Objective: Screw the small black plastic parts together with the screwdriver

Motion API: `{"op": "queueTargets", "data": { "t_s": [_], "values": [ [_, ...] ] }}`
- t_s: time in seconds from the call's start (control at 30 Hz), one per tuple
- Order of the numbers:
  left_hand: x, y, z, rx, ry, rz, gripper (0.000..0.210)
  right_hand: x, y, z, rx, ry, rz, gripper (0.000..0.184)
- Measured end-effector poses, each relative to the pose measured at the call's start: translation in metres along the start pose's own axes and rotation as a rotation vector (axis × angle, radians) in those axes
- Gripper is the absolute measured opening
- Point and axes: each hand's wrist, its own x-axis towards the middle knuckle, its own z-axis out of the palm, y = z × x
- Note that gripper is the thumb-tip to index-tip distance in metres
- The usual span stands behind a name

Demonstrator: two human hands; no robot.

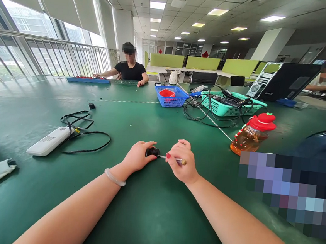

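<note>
My left hand [138, 156] rests on the green tabletop, its fingers closed around a small black block-like part [152, 152]. What exactly this part is, I cannot make out. In my right hand [183, 161] is a slim screwdriver [178, 160], pinched between thumb and fingers. Its thin metal shaft points left at the black part, and the tip appears to meet its right side. Whether the tip sits in a screw is too small to tell.
A white power bank [50, 141] with a looped black cable [92, 132] lies left. Further off are a small black piece [91, 106], a blue basket [172, 101] and a teal basket [222, 109] with cables. A red-lidded bottle [251, 135] stands right. A person [130, 70] sits opposite.
</note>
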Motion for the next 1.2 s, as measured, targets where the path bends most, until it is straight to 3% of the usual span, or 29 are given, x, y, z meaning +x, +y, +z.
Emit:
{"op": "queueTargets", "data": {
  "t_s": [0.53, 0.87, 1.07, 1.2],
  "values": [
    [-0.0019, -0.0008, 0.0012, -0.098, -0.031, -0.041, 0.041, -0.0015, -0.0008, 0.0038, -0.031, -0.110, -0.060, 0.037],
    [-0.0016, 0.0002, 0.0014, -0.095, -0.027, -0.057, 0.041, -0.0022, -0.0047, 0.0044, -0.117, -0.152, -0.273, 0.035],
    [-0.0019, 0.0006, 0.0018, -0.108, -0.026, -0.060, 0.042, -0.0011, -0.0075, 0.0039, -0.188, -0.226, -0.334, 0.034],
    [-0.0019, 0.0000, 0.0020, -0.114, -0.026, -0.054, 0.042, -0.0006, -0.0053, 0.0029, -0.194, -0.187, -0.361, 0.032]
  ]
}}
